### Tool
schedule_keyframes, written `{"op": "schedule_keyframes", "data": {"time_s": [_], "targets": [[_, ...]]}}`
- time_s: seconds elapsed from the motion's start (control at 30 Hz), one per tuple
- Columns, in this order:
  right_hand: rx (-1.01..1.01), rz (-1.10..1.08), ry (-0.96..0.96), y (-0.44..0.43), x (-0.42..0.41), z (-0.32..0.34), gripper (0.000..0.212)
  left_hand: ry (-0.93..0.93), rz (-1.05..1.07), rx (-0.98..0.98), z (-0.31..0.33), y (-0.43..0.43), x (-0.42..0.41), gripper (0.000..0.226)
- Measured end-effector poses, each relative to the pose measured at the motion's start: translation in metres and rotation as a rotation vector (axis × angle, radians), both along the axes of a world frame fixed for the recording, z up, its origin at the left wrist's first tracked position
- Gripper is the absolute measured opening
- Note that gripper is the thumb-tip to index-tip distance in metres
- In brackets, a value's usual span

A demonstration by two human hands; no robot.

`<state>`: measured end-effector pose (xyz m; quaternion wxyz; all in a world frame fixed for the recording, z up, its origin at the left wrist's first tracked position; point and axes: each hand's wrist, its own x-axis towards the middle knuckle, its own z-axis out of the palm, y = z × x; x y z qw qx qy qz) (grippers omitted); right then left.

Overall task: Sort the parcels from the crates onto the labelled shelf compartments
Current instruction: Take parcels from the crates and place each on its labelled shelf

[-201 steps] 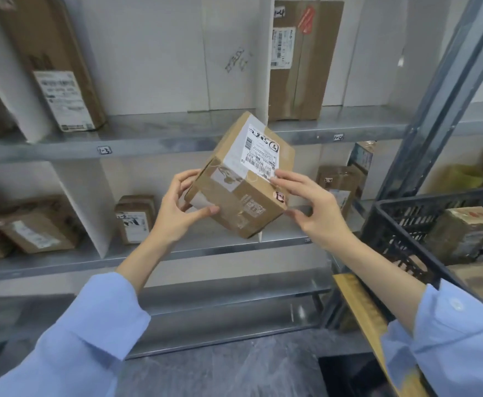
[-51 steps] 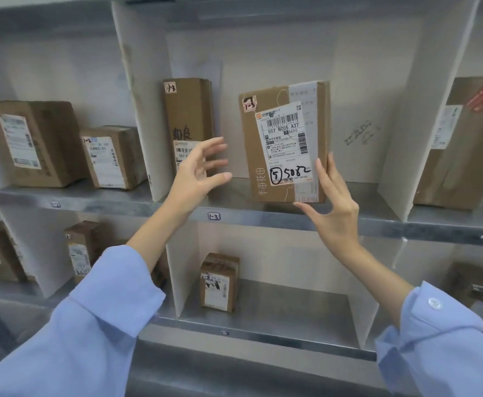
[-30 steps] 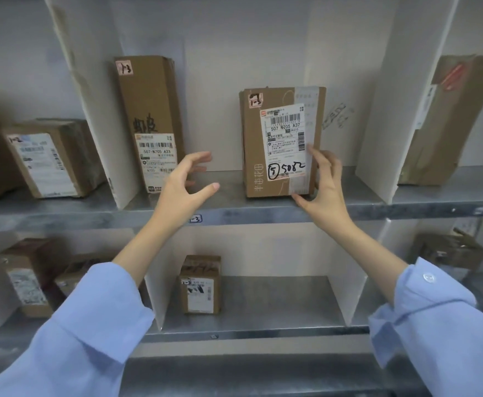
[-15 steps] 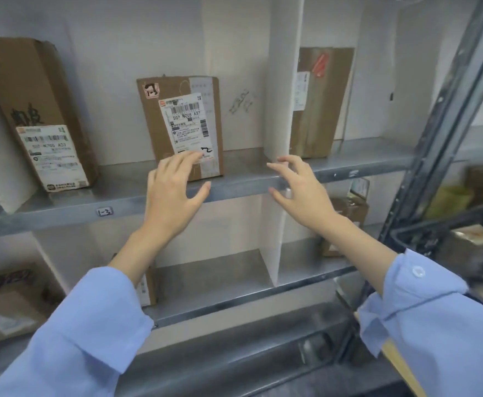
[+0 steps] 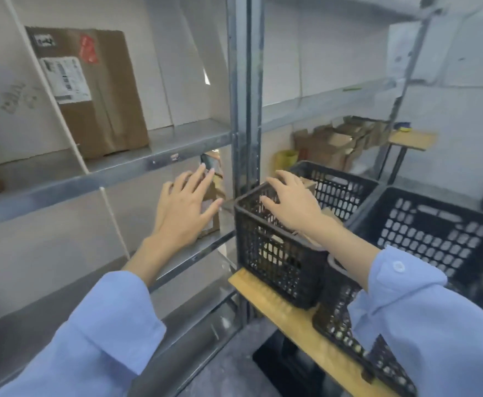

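Black plastic crate (image 5: 274, 253) is sitting close to the edge of the wooden counter (image 5: 264, 295), with brown parcels (image 5: 331, 214) lying inside, partly hidden. The right hand (image 5: 292, 206) is hovering over its near rim, fingers (image 5: 276, 186) loosely spread and holding nothing; the left hand (image 5: 184, 209) is hanging spread and empty before the shelf (image 5: 160, 163). Weight on that rim could be tipping the crate off the counter and spilling parcels

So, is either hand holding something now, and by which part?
Nothing is held. The left hand is open before the grey metal shelf; the right hand, fingers spread, is over the black perforated plastic crate, not gripping it.
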<state>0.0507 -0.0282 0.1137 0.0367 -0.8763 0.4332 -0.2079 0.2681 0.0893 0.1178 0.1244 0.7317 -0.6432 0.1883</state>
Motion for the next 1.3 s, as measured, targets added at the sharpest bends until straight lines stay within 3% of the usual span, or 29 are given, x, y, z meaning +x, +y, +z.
{"op": "schedule_keyframes", "data": {"time_s": [0.2,0.4,0.87,1.17,1.3], "targets": [[0.166,-0.187,0.023,-0.044,-0.079,-0.025,0.057,-0.001,-0.148,0.097,-0.026,-0.076,-0.065,0.083],[0.315,-0.305,-0.061,-0.099,-0.114,-0.049,0.065,0.005,-0.236,0.147,-0.05,-0.16,-0.085,0.07],[0.504,-0.392,-0.169,-0.299,-0.052,-0.125,0.076,0.183,-0.352,0.414,-0.123,-0.399,-0.053,0.079],[0.557,-0.406,-0.198,-0.372,-0.024,-0.181,0.082,0.578,-0.418,0.436,-0.168,-0.469,-0.061,0.083],[0.571,-0.376,-0.203,-0.386,-0.014,-0.202,0.081,0.656,-0.427,0.421,-0.179,-0.482,-0.067,0.08]]}}
